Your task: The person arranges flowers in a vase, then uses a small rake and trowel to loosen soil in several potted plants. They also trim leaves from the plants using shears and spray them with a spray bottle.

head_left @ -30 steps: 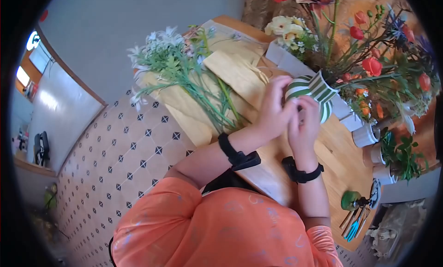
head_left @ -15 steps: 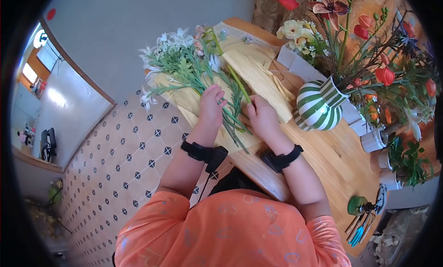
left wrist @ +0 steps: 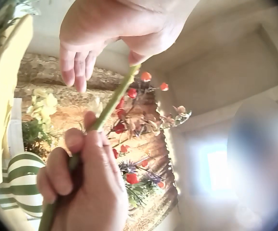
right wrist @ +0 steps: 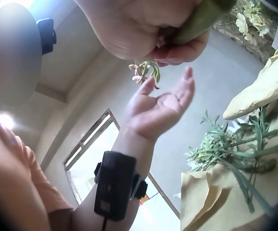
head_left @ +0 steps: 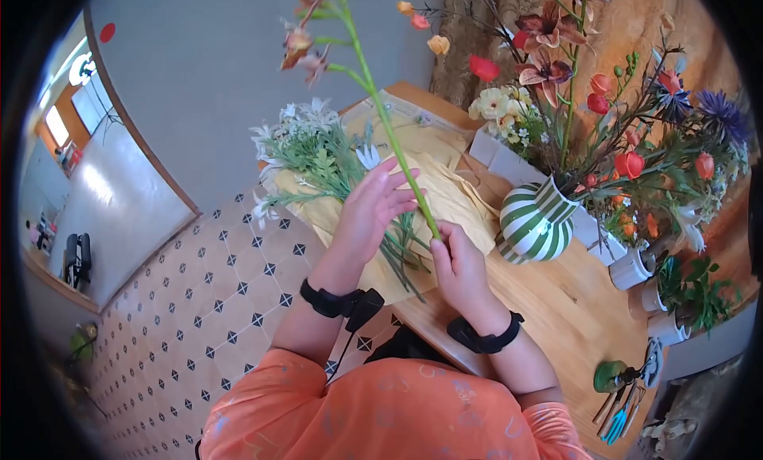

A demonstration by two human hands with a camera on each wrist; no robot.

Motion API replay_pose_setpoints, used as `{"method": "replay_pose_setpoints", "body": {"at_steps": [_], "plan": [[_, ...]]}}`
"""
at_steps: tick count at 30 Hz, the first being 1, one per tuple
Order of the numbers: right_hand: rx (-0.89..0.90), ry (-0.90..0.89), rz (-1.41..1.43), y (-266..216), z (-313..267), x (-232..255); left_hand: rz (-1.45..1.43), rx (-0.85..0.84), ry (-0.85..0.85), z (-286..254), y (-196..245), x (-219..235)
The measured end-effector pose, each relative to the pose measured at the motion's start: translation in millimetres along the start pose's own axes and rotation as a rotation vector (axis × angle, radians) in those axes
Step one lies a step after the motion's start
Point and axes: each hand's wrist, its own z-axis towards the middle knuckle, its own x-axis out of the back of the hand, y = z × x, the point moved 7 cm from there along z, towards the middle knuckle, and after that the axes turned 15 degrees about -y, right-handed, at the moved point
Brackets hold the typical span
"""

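A long green stem (head_left: pixel 387 126) with pinkish-brown blooms (head_left: pixel 298 45) at its top stands tilted in front of the person. The right hand (head_left: pixel 463 267) grips it near its lower end, its fingers curled round the stem (left wrist: pixel 111 107) in the left wrist view. Beside the stem, higher up, the left hand (head_left: pixel 372 207) is held with fingers spread and relaxed; its thumb tip is close to the stem in the left wrist view, and whether it touches cannot be told. The right wrist view shows the left hand (right wrist: pixel 159 113) with an open palm.
White flowers with green stems (head_left: pixel 322 162) lie on yellowish wrapping (head_left: pixel 469 209) at the table's left. A green-and-white striped vase (head_left: pixel 540 221) holding tall flowers stands to the right. Small white pots (head_left: pixel 630 271) and hand tools (head_left: pixel 618 416) line the right edge.
Both hands left the striped vase for the flowers on the wrapping. The long stem has been lifted upright in the right hand, and the left hand has come away from the green stems.
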Motion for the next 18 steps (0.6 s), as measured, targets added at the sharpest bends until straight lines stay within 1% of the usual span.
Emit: {"method": "replay_pose_setpoints", "body": {"at_steps": [1,2,4,8,10,12,14,16,17,18], "plan": [[0.023,-0.021,-0.032,-1.3,-2.4,-1.6,0.07,-0.01,-0.096,-1.7,7.7,-12.5],[0.029,-0.025,-0.031,-1.1,-4.5,-1.0,0.073,-0.015,-0.093,-4.7,10.2,-11.8],[0.046,-0.067,-0.136,-2.8,-7.6,-0.5,0.404,0.05,-0.1,-10.2,14.3,-11.9],[0.066,-0.082,-0.147,-5.2,-14.8,5.6,0.39,-0.005,-0.098,-17.5,15.1,-14.8],[-0.001,-0.112,-0.158,12.4,-21.3,3.0,0.469,-0.052,-0.099,-16.4,13.6,-20.8],[0.02,-0.09,-0.166,22.5,-28.7,3.2,0.482,-0.067,-0.11,-17.3,11.7,-29.7],[0.028,-0.048,-0.174,24.6,-32.6,12.4,0.494,-0.068,-0.142,-15.6,14.3,-44.6],[-0.051,-0.08,-0.168,26.7,-42.9,19.8,0.485,-0.151,-0.192,-17.8,24.4,-71.0],[-0.074,-0.047,-0.166,24.5,-49.6,26.6,0.482,-0.13,-0.227,-17.1,26.2,-84.0],[0.002,0.002,-0.207,14.0,-55.6,36.1,0.518,-0.226,-0.218,-18.1,37.6,-96.5]]}}
